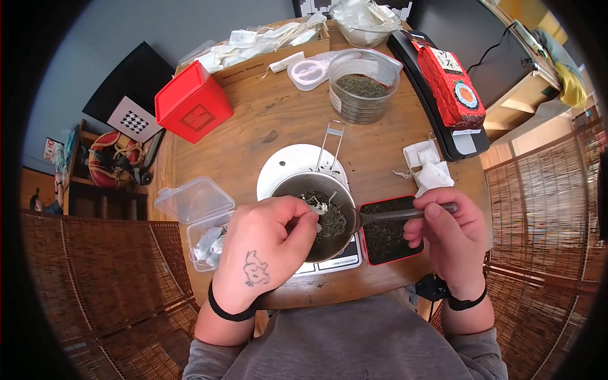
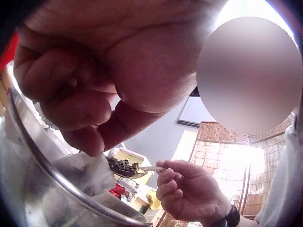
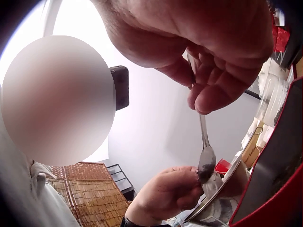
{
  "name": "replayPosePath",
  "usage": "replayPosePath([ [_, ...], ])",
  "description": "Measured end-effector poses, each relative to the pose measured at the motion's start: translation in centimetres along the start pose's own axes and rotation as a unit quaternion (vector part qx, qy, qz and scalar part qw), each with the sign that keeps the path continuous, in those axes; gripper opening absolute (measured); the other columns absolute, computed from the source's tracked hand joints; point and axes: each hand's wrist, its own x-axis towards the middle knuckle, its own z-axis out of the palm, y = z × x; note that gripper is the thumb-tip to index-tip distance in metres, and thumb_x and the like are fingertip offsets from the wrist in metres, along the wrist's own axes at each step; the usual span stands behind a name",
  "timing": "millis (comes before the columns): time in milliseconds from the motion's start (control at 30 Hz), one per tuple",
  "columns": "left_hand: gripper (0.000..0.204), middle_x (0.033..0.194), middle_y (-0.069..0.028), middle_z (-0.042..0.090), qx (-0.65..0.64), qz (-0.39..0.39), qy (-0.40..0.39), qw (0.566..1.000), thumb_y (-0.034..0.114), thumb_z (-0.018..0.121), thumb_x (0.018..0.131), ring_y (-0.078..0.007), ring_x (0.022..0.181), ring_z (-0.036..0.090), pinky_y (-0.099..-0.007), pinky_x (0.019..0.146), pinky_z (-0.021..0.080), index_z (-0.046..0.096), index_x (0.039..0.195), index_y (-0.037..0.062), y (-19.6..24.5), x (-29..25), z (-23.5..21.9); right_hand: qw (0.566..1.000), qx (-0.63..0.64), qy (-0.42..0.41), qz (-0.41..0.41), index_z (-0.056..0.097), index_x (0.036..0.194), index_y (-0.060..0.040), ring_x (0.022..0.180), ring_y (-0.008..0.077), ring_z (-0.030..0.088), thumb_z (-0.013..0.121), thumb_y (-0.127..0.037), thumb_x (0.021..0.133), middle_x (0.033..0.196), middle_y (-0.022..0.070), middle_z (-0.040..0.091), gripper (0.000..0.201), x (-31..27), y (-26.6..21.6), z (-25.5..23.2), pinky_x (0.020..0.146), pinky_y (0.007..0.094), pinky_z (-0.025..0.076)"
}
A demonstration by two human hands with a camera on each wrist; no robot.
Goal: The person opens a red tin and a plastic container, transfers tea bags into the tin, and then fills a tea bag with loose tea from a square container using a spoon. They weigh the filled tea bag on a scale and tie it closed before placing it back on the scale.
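My left hand [image 1: 266, 237] pinches a white mesh tea bag [image 2: 87, 172] above the metal pot [image 1: 285, 185], at its rim in the left wrist view. Dark, dry tea leaves [image 1: 330, 228] lie in the pot, which stands on a white scale [image 1: 273, 166]. My right hand [image 1: 453, 234] grips a spoon [image 1: 405, 215] by its handle, between thumb and fingers. Tea leaves heap in the spoon's bowl, close beside the bag. Under the spoon sits a red-rimmed tray [image 1: 396, 259] of dark leaves.
A clear lidded box [image 1: 195, 197] of bags stands left. White bags [image 1: 432, 172] lie right. Behind are a clear tub [image 1: 361, 113] of leaves, a red box [image 1: 193, 109], a cardboard box [image 1: 263, 63], scissors [image 1: 310, 71], and a red pack [image 1: 451, 82] on a black appliance [image 1: 459, 142].
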Motion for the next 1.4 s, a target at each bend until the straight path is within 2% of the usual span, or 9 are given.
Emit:
replayPosePath([
  [133,0.011,0.073,-0.0187,0.070,-0.008,0.001,-0.008,1.000,0.011,0.073,0.091,-0.0349,0.064,0.071,-0.0398,0.061,0.054,0.076,0.088,0.0001,-0.1,0.0,-0.1,1.000,-0.007,0.003,-0.018,0.069,0.119,0.0013,0.081,0.0114,0.072,0.060,-0.007,0.108,0.092,0.0084,0.077,0.016,0.0,0.1,0.5,0.072,0.0257,0.057],
  [200,0.011,0.074,-0.0138,0.070,-0.018,-0.003,-0.017,1.000,0.008,0.074,0.092,-0.0193,0.064,0.066,-0.0336,0.060,0.049,0.075,0.090,-0.0022,-0.4,-0.1,0.0,1.000,-0.014,0.004,-0.027,0.069,0.119,0.0009,0.081,0.0109,0.072,0.061,-0.007,0.108,0.092,0.0081,0.077,0.016,0.0,0.0,0.7,0.073,0.0254,0.057],
  [633,0.010,0.072,-0.0148,0.069,-0.011,0.003,-0.024,1.000,0.008,0.075,0.092,-0.0218,0.062,0.066,-0.0343,0.060,0.050,0.075,0.090,-0.0020,-0.3,0.2,-0.2,0.989,-0.121,-0.011,-0.086,0.069,0.117,0.0030,0.087,0.0078,0.072,0.063,0.002,0.104,0.093,0.0077,0.076,0.015,-0.7,-1.3,2.9,0.074,0.0218,0.056],
  [700,0.010,0.071,-0.0146,0.069,0.004,0.012,-0.029,0.999,0.008,0.075,0.092,-0.0215,0.062,0.066,-0.0340,0.060,0.050,0.075,0.090,-0.0020,-0.4,0.1,-0.1,0.971,-0.187,-0.040,-0.144,0.069,0.117,0.0042,0.083,0.0080,0.072,0.064,0.003,0.103,0.092,0.0078,0.077,0.014,-0.5,-1.3,2.9,0.071,0.0224,0.056],
  [900,0.010,0.069,-0.0142,0.069,-0.010,0.015,-0.017,1.000,0.008,0.075,0.091,-0.0221,0.061,0.067,-0.0345,0.059,0.051,0.075,0.088,-0.0017,-0.3,0.1,-0.3,0.938,-0.286,-0.052,-0.190,0.070,0.113,0.0045,0.077,0.0089,0.073,0.066,0.003,0.101,0.088,0.0084,0.076,0.012,-1.0,-1.9,3.2,0.066,0.0229,0.056],
  [1033,0.010,0.070,-0.0145,0.069,0.000,0.025,-0.021,0.999,0.008,0.074,0.092,-0.0227,0.061,0.067,-0.0345,0.059,0.050,0.075,0.088,-0.0018,-0.3,-0.1,-0.3,0.933,-0.293,-0.049,-0.204,0.071,0.110,0.0039,0.076,0.0092,0.074,0.068,0.003,0.099,0.088,0.0097,0.077,0.011,-1.2,-1.9,3.5,0.066,0.0228,0.056],
  [1133,0.011,0.071,-0.0148,0.069,0.002,0.018,-0.025,1.000,0.008,0.074,0.092,-0.0228,0.061,0.067,-0.0345,0.059,0.050,0.075,0.088,-0.0020,-0.4,-0.2,-0.3,0.950,-0.263,-0.029,-0.167,0.071,0.110,0.0036,0.076,0.0099,0.075,0.069,0.003,0.098,0.087,0.0100,0.077,0.012,-1.5,-2.4,3.7,0.065,0.0233,0.057],
  [1200,0.011,0.070,-0.0143,0.069,-0.012,0.024,-0.017,0.999,0.008,0.074,0.092,-0.0218,0.061,0.067,-0.0343,0.059,0.050,0.075,0.088,-0.0022,-0.6,-0.3,-0.3,0.934,-0.304,-0.035,-0.187,0.071,0.110,0.0038,0.077,0.0108,0.075,0.069,0.003,0.099,0.087,0.0098,0.076,0.012,-1.4,-2.3,3.4,0.064,0.0237,0.057],
  [1400,0.011,0.070,-0.0131,0.069,-0.013,0.014,-0.020,1.000,0.007,0.074,0.092,-0.0200,0.061,0.066,-0.0339,0.059,0.050,0.075,0.088,-0.0026,-0.7,-0.5,-0.2,0.931,-0.305,-0.043,-0.195,0.071,0.111,0.0037,0.077,0.0108,0.076,0.069,0.003,0.099,0.087,0.0094,0.077,0.012,-1.2,-2.1,3.8,0.065,0.0231,0.057],
])
